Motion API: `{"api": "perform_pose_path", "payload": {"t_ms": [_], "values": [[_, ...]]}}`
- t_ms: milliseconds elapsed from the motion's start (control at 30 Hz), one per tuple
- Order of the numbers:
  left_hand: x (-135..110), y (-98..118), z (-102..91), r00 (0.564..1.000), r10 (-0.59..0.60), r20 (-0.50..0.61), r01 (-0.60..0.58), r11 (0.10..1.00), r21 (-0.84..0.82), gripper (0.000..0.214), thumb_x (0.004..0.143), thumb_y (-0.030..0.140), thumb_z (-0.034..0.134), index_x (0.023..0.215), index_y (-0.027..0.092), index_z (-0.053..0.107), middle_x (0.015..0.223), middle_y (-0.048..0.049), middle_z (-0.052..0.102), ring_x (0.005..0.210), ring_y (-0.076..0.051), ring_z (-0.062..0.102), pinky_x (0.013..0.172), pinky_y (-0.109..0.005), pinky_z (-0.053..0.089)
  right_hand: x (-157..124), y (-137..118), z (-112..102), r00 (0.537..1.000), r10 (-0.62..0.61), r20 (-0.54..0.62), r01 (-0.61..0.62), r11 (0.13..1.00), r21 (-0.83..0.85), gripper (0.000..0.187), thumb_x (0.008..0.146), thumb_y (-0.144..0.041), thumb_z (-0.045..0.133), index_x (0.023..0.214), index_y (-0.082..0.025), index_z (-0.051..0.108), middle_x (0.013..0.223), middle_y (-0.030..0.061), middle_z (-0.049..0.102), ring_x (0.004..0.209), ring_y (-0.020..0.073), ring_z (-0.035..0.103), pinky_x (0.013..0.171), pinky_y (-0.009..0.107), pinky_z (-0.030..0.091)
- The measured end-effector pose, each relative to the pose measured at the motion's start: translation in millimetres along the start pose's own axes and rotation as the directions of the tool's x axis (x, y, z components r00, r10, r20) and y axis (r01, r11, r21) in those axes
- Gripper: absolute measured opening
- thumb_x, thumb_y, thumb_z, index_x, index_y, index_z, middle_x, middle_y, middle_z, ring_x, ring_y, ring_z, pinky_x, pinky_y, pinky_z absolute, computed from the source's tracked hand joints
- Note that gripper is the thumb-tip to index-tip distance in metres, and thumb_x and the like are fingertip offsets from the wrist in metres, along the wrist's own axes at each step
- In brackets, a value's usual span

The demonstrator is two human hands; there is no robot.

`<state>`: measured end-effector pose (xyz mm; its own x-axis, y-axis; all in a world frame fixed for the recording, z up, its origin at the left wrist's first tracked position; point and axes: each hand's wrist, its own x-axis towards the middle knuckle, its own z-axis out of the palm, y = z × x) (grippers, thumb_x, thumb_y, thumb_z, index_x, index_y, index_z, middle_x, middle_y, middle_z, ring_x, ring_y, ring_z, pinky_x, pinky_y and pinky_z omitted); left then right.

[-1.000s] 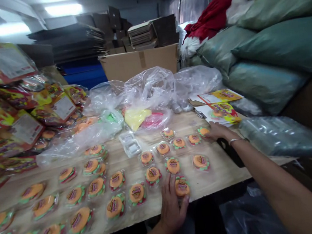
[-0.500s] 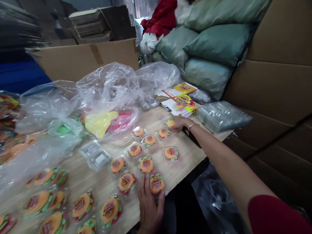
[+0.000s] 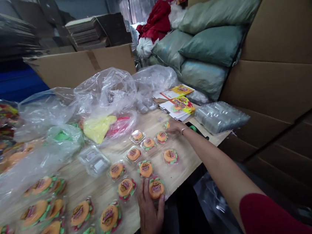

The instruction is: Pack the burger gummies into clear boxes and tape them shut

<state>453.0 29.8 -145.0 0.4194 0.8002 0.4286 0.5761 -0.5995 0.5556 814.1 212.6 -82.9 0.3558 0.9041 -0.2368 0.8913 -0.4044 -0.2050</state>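
Several clear packs with orange burger-shaped toys lie in rows on a wooden table (image 3: 183, 166). My left hand (image 3: 151, 216) lies flat at the table's near edge, fingers stretched out. One burger pack (image 3: 156, 189) sits between its index finger and thumb, touching them. My right arm reaches far across the table. My right hand (image 3: 176, 126) is palm down at the far end of a row, fingers curled onto a small burger pack (image 3: 167, 124) that is partly hidden under them. A bracelet shows on that wrist.
Crumpled clear plastic bags (image 3: 106, 92) and a yellow bag (image 3: 98, 126) fill the table's back. An empty clear shell (image 3: 93, 160), printed cards (image 3: 178, 105) and stacked clear shells (image 3: 220, 117) lie nearby. Cardboard boxes (image 3: 83, 65) and sacks (image 3: 207, 48) stand behind and to the right.
The view has swung to the right and slightly closer. Both hands stay on the same packs; the right hand's fingers have drawn in over the far pack.
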Motion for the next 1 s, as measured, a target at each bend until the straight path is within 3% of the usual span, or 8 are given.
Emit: {"api": "perform_pose_path", "payload": {"t_ms": [133, 367, 433, 533, 633, 733, 800, 1000], "values": [[-1.2, -0.9, -0.2, 1.000, 0.003, -0.002, -0.003, 1.000, -0.007, 0.068, 0.089, 0.027, 0.054, 0.148, 0.017, 0.021, 0.148, -0.0195, 0.032, 0.137, -0.033, 0.032, 0.108, -0.056, 0.034, -11.2, -4.7, -1.6, 0.992, -0.041, -0.116, 0.043, 0.999, 0.013, 0.077, 0.065, -0.038, 0.072, 0.129, -0.006, 0.044, 0.130, 0.0258, 0.051, 0.117, 0.0341, 0.053, 0.090, 0.034, 0.044], [-2.7, -1.2, -0.2, 0.999, -0.004, -0.032, 0.002, 0.998, -0.066, 0.068, 0.088, 0.027, 0.056, 0.147, 0.017, 0.024, 0.147, -0.0191, 0.032, 0.138, -0.034, 0.028, 0.109, -0.058, 0.030, -62.4, -30.6, -40.3, 0.932, -0.241, -0.272, 0.251, 0.968, 0.004, 0.094, 0.069, -0.041, 0.071, 0.143, -0.009, 0.025, 0.138, 0.0223, 0.042, 0.127, 0.0336, 0.043, 0.101, 0.038, 0.039], [-4.6, -1.5, -6.6, 0.999, 0.003, -0.043, -0.009, 0.991, -0.135, 0.064, 0.088, 0.025, 0.054, 0.146, 0.019, 0.027, 0.147, -0.0179, 0.033, 0.139, -0.033, 0.028, 0.111, -0.057, 0.027, -96.1, -44.3, -42.7, 0.883, -0.372, -0.284, 0.394, 0.919, 0.019, 0.096, 0.068, -0.043, 0.071, 0.145, -0.008, 0.025, 0.139, 0.0217, 0.042, 0.128, 0.0335, 0.042, 0.103, 0.040, 0.038], [-8.3, 2.7, -27.2, 0.998, -0.030, -0.062, 0.006, 0.939, -0.343, 0.054, 0.090, 0.024, 0.051, 0.141, 0.023, 0.035, 0.144, -0.0148, 0.039, 0.137, -0.030, 0.032, 0.111, -0.055, 0.025, -161.3, -68.0, -29.7, 0.745, -0.591, -0.309, 0.639, 0.766, 0.077, 0.098, 0.069, -0.044, 0.071, 0.147, -0.009, 0.024, 0.140, 0.0220, 0.042, 0.129, 0.0340, 0.042, 0.105, 0.045, 0.037], [-7.7, 18.1, -54.1, 0.972, -0.232, 0.045, 0.202, 0.712, -0.673, 0.055, 0.089, 0.030, 0.055, 0.141, 0.026, 0.035, 0.147, -0.0121, 0.038, 0.131, -0.027, 0.042, 0.108, -0.048, 0.033, -228.9, -97.8, -3.2, 0.657, -0.689, -0.306, 0.748, 0.645, 0.154, 0.100, 0.068, -0.044, 0.073, 0.148, -0.011, 0.023, 0.143, 0.0208, 0.039, 0.132, 0.0335, 0.039, 0.108, 0.047, 0.035], [-0.7, 37.3, -77.5, 0.864, -0.411, 0.290, 0.407, 0.232, -0.883, 0.052, 0.089, 0.037, 0.056, 0.138, 0.029, 0.040, 0.145, -0.0083, 0.043, 0.125, -0.025, 0.050, 0.102, -0.041, 0.042, -284.2, -132.2, 26.0, 0.699, -0.631, -0.336, 0.713, 0.648, 0.267, 0.099, 0.068, -0.037, 0.074, 0.149, -0.013, 0.022, 0.142, 0.0200, 0.041, 0.131, 0.0331, 0.039, 0.108, 0.050, 0.035], [3.6, 43.2, -92.0, 0.813, -0.443, 0.379, 0.427, 0.009, -0.904, 0.045, 0.089, 0.035, 0.055, 0.133, 0.026, 0.049, 0.138, -0.0071, 0.052, 0.123, -0.023, 0.052, 0.100, -0.036, 0.044, -309.8, -150.3, 41.2, 0.740, -0.581, -0.339, 0.673, 0.643, 0.366, 0.101, 0.066, -0.037, 0.076, 0.148, -0.014, 0.022, 0.144, 0.0199, 0.038, 0.134, 0.0341, 0.036, 0.110, 0.052, 0.033], [-13.0, 21.4, -141.9, 0.621, -0.325, 0.713, 0.672, -0.246, -0.698, 0.035, 0.086, 0.021, 0.057, 0.119, 0.011, 0.062, 0.111, -0.0135, 0.070, 0.097, -0.025, 0.068, 0.081, -0.034, 0.056, -316.9, -160.6, 55.9, 0.869, -0.478, -0.129, 0.334, 0.372, 0.866, 0.085, 0.077, -0.052, 0.067, 0.145, -0.017, 0.030, 0.135, 0.0181, 0.048, 0.119, 0.0285, 0.053, 0.096, 0.046, 0.048]]}}
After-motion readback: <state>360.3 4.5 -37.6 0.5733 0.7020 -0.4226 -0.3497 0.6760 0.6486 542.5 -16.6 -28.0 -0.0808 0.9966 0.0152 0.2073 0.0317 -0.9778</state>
